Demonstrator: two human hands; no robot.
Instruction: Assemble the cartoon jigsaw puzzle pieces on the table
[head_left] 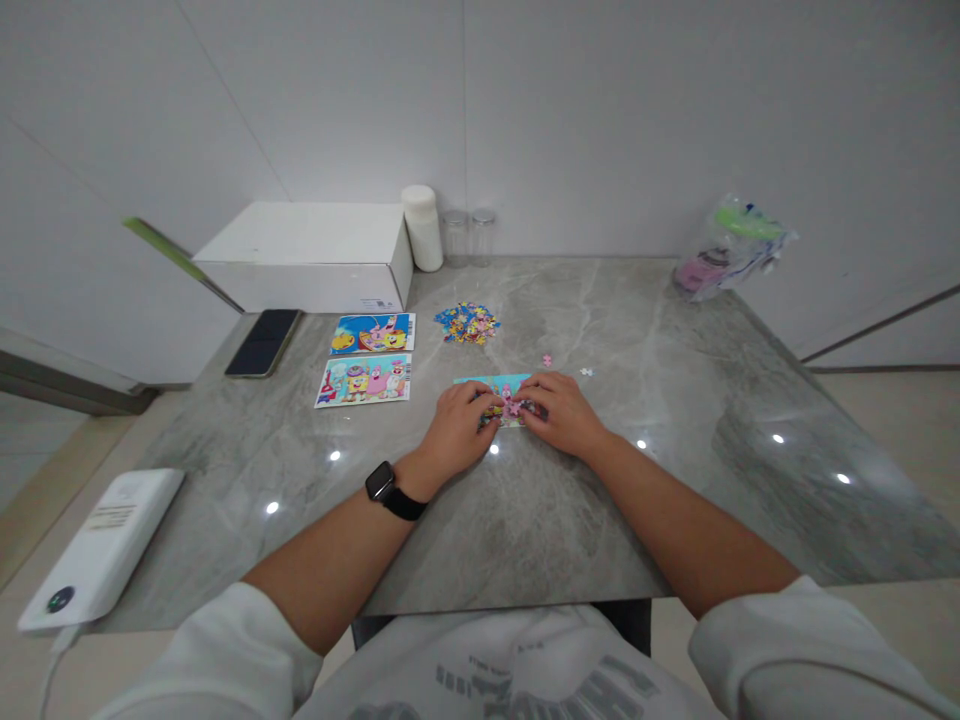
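A small, partly assembled jigsaw picture (pixel 506 383) with a light blue upper edge lies in the middle of the grey table. My left hand (pixel 463 425) covers its left side, fingers curled at the pieces. Over the right side rests my right hand (pixel 561 412), its fingertips at pink pieces near the middle. Whether either hand grips a piece is too small to make out. A loose pink piece (pixel 547 360) and a pale piece (pixel 586 372) lie beyond my right hand. Farther back is a heap of colourful pieces (pixel 468 323).
Two cartoon cards (pixel 373 334) lie left of the heap, near a phone (pixel 264 343). Behind stand a white box (pixel 300 255), a white bottle (pixel 422 228) and two clear jars (pixel 482 238). A plastic bag (pixel 727 250) is back right, a white device (pixel 105 545) front left.
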